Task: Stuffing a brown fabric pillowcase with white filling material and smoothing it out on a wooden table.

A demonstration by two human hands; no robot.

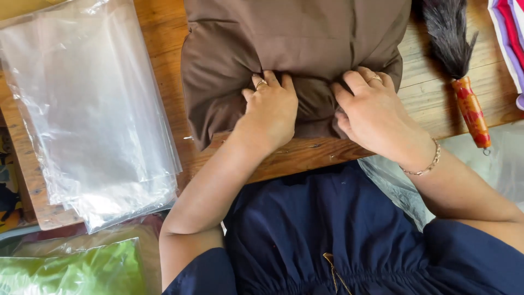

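A folded brown garment [295, 49] lies on a wooden table [431, 87] in front of me. My left hand [270, 109] presses on its near edge, fingers curled into the cloth, a ring on one finger. Beside it, my right hand [368, 112] grips the same near edge where the fabric bunches between both hands. A ring and a thin bracelet are on the right hand and wrist.
A stack of clear plastic bags [87, 104] lies at the table's left. A dark brush with an orange-red handle [470, 109] rests at the right. Pink and purple cloth [510, 38] shows at the top right corner. Bagged green fabric [71, 267] sits below left.
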